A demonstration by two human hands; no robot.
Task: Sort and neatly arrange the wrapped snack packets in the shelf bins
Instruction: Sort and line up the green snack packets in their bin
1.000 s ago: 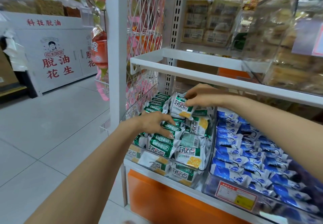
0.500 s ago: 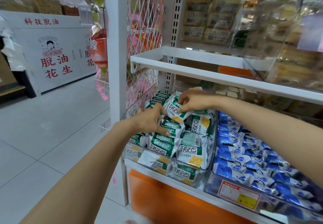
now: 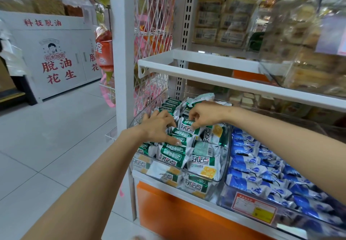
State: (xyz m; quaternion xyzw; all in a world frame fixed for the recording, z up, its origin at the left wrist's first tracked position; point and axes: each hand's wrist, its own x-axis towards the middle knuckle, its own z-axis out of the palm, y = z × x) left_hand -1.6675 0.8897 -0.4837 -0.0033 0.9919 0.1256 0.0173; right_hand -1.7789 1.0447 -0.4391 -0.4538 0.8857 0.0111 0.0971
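Right fingertips [image 3: 194, 122]: curled, pinching the top edge of one green packet [image 3: 187, 128], which sits tilted on the pile. Right hand [image 3: 206, 115] reaches in from the right, under the white shelf [image 3: 224, 82].
Left fingers [image 3: 171, 139]: spread, laid flat on the row of green packets [image 3: 174, 155] just beside the pinched one. Left hand [image 3: 157, 127] is palm down, gripping nothing.
Both hands are in the left clear bin [image 3: 220, 176], which is full of green packets: some on edge at the back, some flat at the front.
Blue packets [image 3: 262, 170] fill the neighbouring bin to the right.
Orange panel [image 3: 177, 215] below the bins
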